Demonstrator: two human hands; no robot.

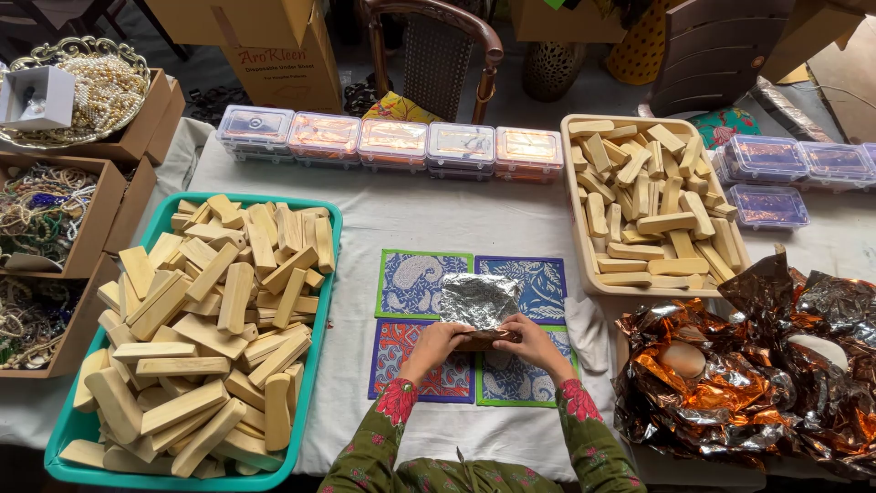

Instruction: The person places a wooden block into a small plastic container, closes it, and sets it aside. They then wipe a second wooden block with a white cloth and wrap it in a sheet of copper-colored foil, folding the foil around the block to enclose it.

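My left hand (436, 347) and my right hand (533, 345) meet over the middle of the table, both closed on a small brown block (482, 341) that lies under a crumpled sheet of silver foil (478, 300). The foil stands up from the block, away from me. Beneath my hands lie several patterned square mats (422, 285) in blue and red with green borders, on a white tablecloth (411, 215). Green floral sleeves cover my forearms.
A teal tray (325, 301) heaped with pale wooden blocks sits at left. A beige tray (584, 256) of similar blocks is at right, beside crumpled copper foil (730, 374). Clear lidded boxes (392, 141) line the far edge. Cardboard boxes of beads (55, 210) stand far left.
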